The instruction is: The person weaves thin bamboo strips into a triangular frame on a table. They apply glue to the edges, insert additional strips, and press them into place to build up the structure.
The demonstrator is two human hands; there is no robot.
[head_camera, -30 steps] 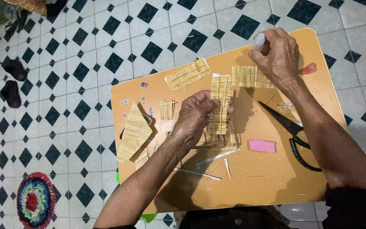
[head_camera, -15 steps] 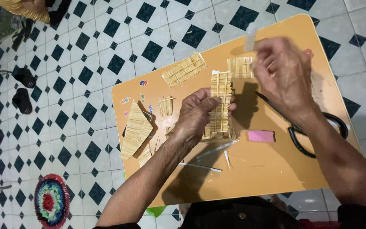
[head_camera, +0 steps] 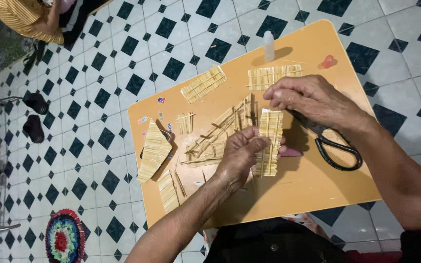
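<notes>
Where the tiled floor (head_camera: 123, 58) runs off to the left, a round woven mat (head_camera: 64, 237) of many colours lies near the bottom edge, and two dark shoes (head_camera: 35, 114) sit by a metal frame. The orange board (head_camera: 317, 180) begins to the right of these. At its left end rests a pointed bundle of pale sticks (head_camera: 153, 150), with a shorter bundle (head_camera: 167, 190) just below it and a slanted flat one (head_camera: 203, 83) further up.

Past a loose framework of crossed sticks (head_camera: 220, 134), the left hand (head_camera: 239, 156) is curled shut around the left edge of a flat stick panel (head_camera: 269, 141), thumb on its face. The panel stands upright in that grasp, its upper end rising above the knuckles. The right hand (head_camera: 313, 100) comes in from above and pinches the panel's top edge between closed fingertips, so the piece hangs between the two hands, lifted off the board.

Behind the right hand lie black scissors (head_camera: 334, 146); a small white bottle (head_camera: 268, 46), another stick panel (head_camera: 274, 76) and a red cap (head_camera: 327, 61) sit near the far edge.
</notes>
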